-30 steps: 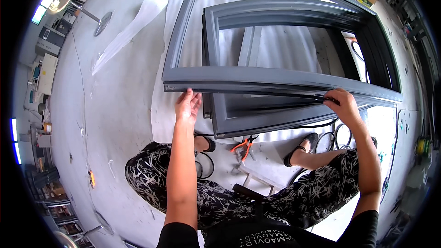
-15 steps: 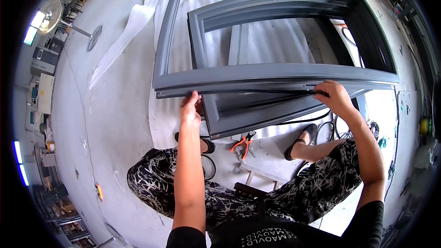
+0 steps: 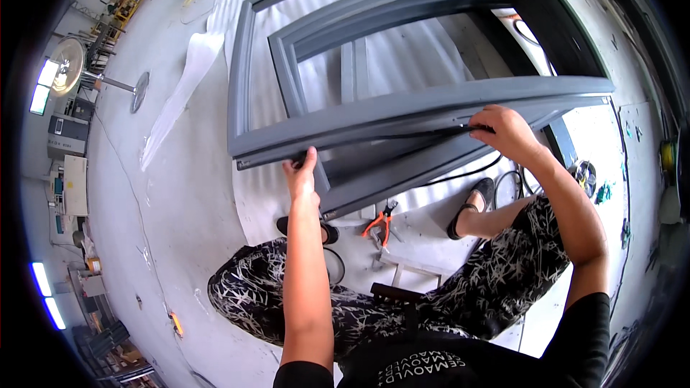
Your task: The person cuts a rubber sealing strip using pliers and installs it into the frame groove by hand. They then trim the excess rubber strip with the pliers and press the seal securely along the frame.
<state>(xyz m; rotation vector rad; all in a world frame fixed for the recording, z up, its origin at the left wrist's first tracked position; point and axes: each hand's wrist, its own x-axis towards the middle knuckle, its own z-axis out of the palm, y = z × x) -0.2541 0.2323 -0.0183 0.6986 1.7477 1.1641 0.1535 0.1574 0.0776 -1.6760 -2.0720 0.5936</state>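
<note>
— Two hands on the grey window frame (image 3: 402,111), which lies over white sheeting on the floor. How far along?

— Hard to say. Right hand (image 3: 509,131) pinches the black rubber strip (image 3: 402,134) into the near rail's groove; that stretch looks seated, the rest trails loose.

— Left hand (image 3: 302,176)?

— Fingers curled under the rail's edge, steadying. Pliers (image 3: 379,221) lie unused.

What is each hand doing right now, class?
Left hand: fingers closed on the near edge of the grey window frame.
Right hand: pinching the black rubber seal against the frame.

The left hand (image 3: 302,172) fingertips are hidden behind the grey frame (image 3: 402,111).
</note>
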